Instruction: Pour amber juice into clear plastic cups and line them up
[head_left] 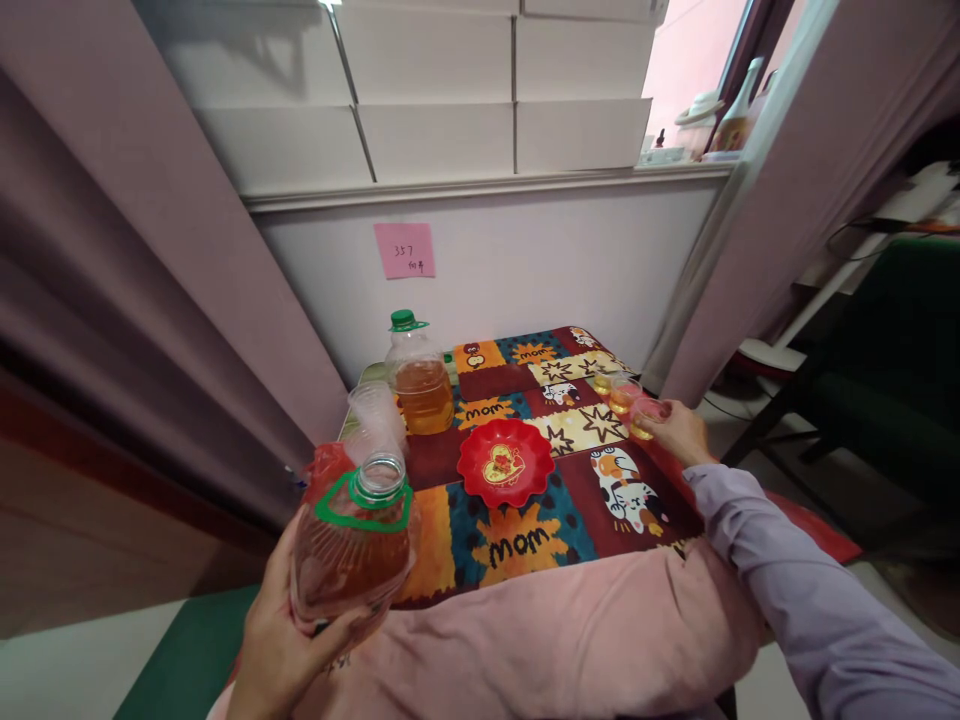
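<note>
My left hand (279, 615) is wrapped round a large clear plastic jug (356, 565) of amber liquid. A green carrying ring sits about its uncapped neck. At the table's right edge, my right hand (681, 432) has its fingers on a small clear plastic cup (645, 420) with yellowish liquid in it. Just beyond that stand two more such cups, one of them a filled cup (622, 395). A red scalloped plate (471, 470) with a gold pattern lies between my hands. Behind the held jug are clear plastic cups (373, 408), apparently stacked.
A second jug (422, 395), green-capped and partly filled, stands at the back left of the table. The patterned tablecloth (517, 545) reaches the wall, where a pink note (405, 250) hangs. A pink cloth (555, 630) covers my lap. Curtains flank both sides; a dark green chair (885, 360) stands right.
</note>
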